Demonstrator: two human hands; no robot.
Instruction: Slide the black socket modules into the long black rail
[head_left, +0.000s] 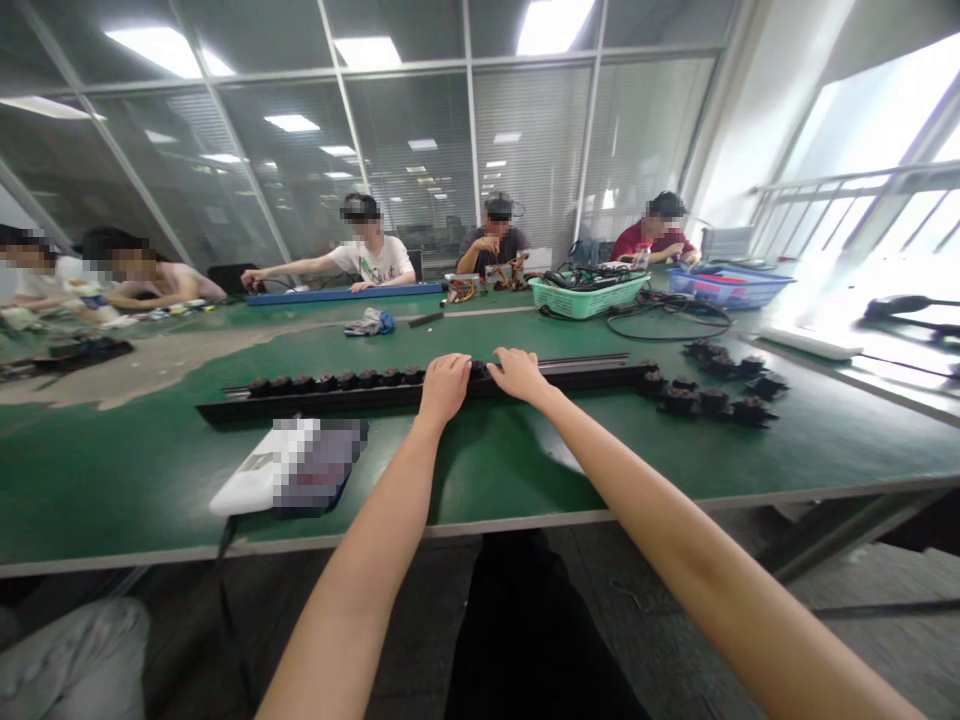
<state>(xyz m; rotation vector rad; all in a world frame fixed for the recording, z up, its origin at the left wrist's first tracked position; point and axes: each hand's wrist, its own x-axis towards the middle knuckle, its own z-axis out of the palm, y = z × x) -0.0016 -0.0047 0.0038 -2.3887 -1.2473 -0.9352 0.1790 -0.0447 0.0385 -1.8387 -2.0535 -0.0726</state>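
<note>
A long black rail (337, 405) lies across the green table in front of me, with a row of small black modules (346, 380) along its left part. My left hand (448, 388) is closed over the rail near its middle, fingers bent over the far side. Just to the right, my right hand (519, 376) grips the same rail, its thumb towards the left hand. One dark module (481, 370) shows partly in the gap between the hands; my fingers hide the rest. At the rail's right end lie several loose, linked black modules (712, 402).
A white and dark pixelated item (300, 468) lies near the front edge. Beyond the rail are a crumpled glove (370, 322), a green basket (589, 297) of cables, a blue basket (731, 287) and a black cable (675, 318). Several people sit across the table, one at a blue bar (345, 294).
</note>
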